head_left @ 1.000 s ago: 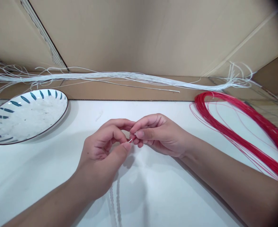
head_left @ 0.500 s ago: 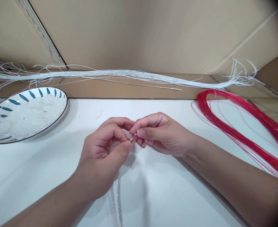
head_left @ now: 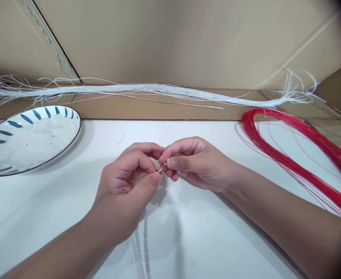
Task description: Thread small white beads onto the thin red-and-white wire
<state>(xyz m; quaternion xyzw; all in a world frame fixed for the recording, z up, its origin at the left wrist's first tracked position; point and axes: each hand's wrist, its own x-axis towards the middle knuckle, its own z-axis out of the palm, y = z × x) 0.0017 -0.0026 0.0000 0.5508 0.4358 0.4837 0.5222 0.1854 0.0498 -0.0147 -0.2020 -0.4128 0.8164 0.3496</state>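
Both hands meet over the middle of the white desk [head_left: 57,217]. Left hand [head_left: 124,193] and right hand [head_left: 196,164] each pinch closed on a thin white cord [head_left: 160,169], a short bit showing between the fingertips. Beaded strands [head_left: 141,252] trail down under the left hand. Blue-patterned plate [head_left: 28,137] far left, red cord bundle [head_left: 298,155] right, white cord bundle [head_left: 158,91] along the cardboard wall [head_left: 173,42].
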